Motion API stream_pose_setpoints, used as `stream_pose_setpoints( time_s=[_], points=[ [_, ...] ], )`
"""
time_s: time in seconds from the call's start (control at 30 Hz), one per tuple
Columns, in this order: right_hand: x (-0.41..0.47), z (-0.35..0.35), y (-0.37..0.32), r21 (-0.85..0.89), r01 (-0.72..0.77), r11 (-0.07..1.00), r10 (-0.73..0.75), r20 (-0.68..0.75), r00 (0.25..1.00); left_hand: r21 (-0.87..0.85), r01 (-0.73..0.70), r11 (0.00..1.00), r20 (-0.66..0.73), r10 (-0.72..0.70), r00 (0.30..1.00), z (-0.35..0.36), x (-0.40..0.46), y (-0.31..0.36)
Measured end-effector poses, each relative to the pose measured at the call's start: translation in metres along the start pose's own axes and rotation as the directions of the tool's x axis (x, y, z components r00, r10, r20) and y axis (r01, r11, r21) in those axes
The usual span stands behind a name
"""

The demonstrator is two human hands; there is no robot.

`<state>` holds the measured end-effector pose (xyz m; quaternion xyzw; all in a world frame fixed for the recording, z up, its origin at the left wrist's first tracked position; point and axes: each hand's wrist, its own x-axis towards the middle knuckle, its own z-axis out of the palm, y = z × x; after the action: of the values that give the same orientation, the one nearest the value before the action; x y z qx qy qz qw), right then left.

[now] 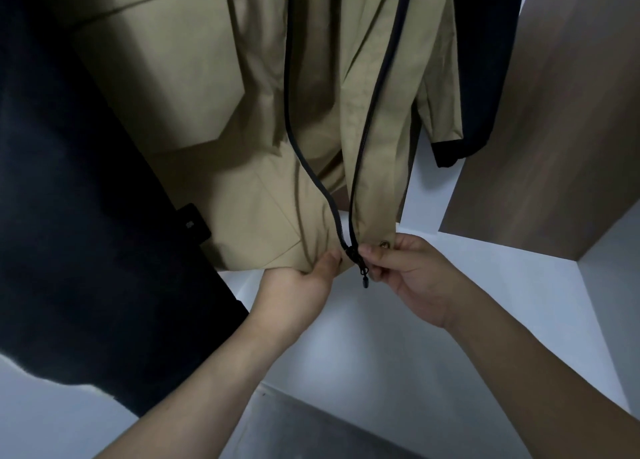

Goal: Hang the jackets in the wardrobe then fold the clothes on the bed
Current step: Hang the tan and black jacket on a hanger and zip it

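A tan jacket [242,112] hangs inside the wardrobe [554,129], between dark garments. At its bottom hem, the left hand [298,285] pinches the fabric beside the zipper slider [353,254]; the right hand [412,271] pinches the hem on the slider's other side. The hanging step appears underway; next, likely seating the zipper and pulling upward.

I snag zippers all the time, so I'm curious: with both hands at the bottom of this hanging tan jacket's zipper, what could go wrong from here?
1. The left hand bunches the tan jacket hem right beside the zipper slider; loose fabric could catch in it.
2. The right hand pinches the other hem edge; if the two zipper tracks are misaligned, the zip may jam or split.
3. Pulling down hard might tug the jacket off whatever holds it, which is out of view.
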<state>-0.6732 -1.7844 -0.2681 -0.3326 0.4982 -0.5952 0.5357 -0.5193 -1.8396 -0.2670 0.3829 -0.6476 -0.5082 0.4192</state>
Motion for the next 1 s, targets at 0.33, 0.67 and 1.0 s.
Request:
stream_pose_setpoints(
  time_s=[0.33, 0.67, 1.0],
  points=[
    [0.008, 0.005, 0.008, 0.065, 0.065, 0.996, -0.057, -0.118, 0.991, 0.014, -0.028, 1.0, 0.018, 0.028, 0.999, 0.002, 0.002, 0.001],
    [0.011, 0.007, 0.012, -0.051, 0.06, 0.997, -0.067, -0.161, 0.985, 0.038, -0.143, 0.989, 0.075, 0.14, 0.987, 0.0, 0.008, -0.01],
    [0.01, 0.005, 0.01, -0.084, 0.047, 0.995, -0.064, -0.211, 0.975, 0.231, 0.102, 0.968, 0.089, -0.125, 0.988, 0.003, 0.005, 0.002]
  ],
)
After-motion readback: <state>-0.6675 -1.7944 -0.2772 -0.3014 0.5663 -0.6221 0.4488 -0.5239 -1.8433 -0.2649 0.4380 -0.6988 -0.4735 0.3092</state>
